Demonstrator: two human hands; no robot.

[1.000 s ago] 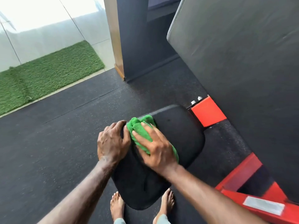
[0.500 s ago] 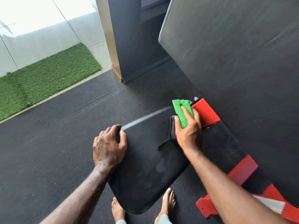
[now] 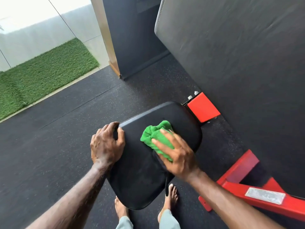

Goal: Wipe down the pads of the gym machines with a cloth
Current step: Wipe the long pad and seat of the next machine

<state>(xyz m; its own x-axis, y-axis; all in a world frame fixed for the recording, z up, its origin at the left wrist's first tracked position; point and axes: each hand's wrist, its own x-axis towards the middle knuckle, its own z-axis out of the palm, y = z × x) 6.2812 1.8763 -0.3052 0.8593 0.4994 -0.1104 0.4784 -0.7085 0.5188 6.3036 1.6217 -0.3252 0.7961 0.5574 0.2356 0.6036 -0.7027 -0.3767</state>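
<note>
The right hand (image 3: 178, 156) is pressing one crumpled green microfibre cloth (image 3: 156, 139) flat against the one black padded vinyl seat pad (image 3: 148, 176), fingers spread and nearly straight over the fabric. Just left of that, the left hand (image 3: 105, 144) is gripping the pad's edge, fingers curled over its rim. Two bare feet (image 3: 170, 197) are standing below the pad.

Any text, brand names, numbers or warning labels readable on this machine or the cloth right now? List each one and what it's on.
Silver plate on the red frame: print is there, but too blurred to read.
Seat pad: no text visible.
Back pad: no text visible.
Green cloth under the right hand: no label visible.
So nothing can be read.
</note>
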